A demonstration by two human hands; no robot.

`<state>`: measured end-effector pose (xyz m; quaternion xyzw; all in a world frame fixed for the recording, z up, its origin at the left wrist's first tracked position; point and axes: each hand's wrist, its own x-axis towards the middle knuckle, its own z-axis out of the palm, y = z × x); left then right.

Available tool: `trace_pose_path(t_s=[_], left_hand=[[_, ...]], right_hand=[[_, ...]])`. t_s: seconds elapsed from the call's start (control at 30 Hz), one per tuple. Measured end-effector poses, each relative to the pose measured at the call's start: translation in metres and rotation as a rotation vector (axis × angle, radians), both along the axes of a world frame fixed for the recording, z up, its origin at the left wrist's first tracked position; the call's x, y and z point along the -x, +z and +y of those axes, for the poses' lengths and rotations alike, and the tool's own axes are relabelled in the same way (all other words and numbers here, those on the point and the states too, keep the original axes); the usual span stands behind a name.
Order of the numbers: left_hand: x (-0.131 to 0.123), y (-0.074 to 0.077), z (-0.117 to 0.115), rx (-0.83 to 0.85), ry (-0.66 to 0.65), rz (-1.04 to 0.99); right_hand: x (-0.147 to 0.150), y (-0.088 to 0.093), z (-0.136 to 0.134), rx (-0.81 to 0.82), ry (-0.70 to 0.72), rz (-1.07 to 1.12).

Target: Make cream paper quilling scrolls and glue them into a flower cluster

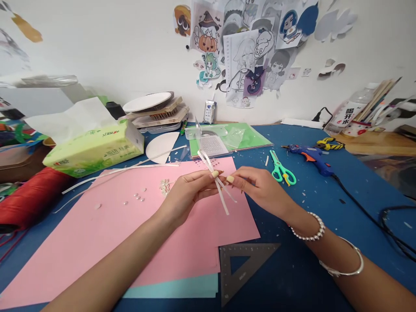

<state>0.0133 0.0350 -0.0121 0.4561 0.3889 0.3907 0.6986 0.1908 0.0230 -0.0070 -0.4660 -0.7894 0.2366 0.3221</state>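
Note:
Over the pink paper [136, 242], my left hand [191, 186] pinches a narrow white strip [223, 203] between thumb and fingers. The strip is folded into a loop at its upper end, and two tails cross and hang below the thumb. My right hand [260, 186] is closed in a pinch right beside the left fingertips; whatever sits between its fingers is too small to make out. Small white beads [138, 197] lie loose on the pink paper, with a cluster of pearly pieces [164, 186] near my left wrist.
Green scissors [282, 170], a blue glue gun [310, 158] with its black cord and yellow pliers [329, 144] lie to the right. A set square [247, 260] is in front. Leftward are a tissue pack [97, 147], a red thread spool [29, 199] and long white strips [107, 173].

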Motion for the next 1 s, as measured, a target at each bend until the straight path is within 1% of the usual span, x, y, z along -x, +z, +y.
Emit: trace_pose_path(t_s=[0.1, 0.3, 0.37, 0.47, 0.73, 1.0], left_hand=[[-0.0006, 0.0003, 0.0002, -0.028, 0.004, -0.016], [-0.0015, 0.0008, 0.0010, -0.039, 0.049, 0.001], [-0.0020, 0.0015, 0.0005, -0.051, 0.046, 0.007], [-0.0034, 0.0024, -0.0003, -0.061, 0.046, 0.002], [-0.0048, 0.0006, 0.0002, -0.087, 0.040, -0.033], [-0.0035, 0.0010, 0.0008, -0.091, -0.002, -0.098]], right_hand=[[0.0027, -0.0023, -0.0003, 0.150, 0.093, -0.010], [0.0066, -0.0059, -0.0021, 0.390, 0.251, 0.192], [0.0074, -0.0056, -0.0021, 0.466, 0.269, 0.230], [0.0081, -0.0052, -0.0018, 0.554, 0.251, 0.270], [0.0057, -0.0055, -0.0021, 0.647, 0.293, 0.329], [0.0052, -0.0054, -0.0018, 0.679, 0.350, 0.388]])
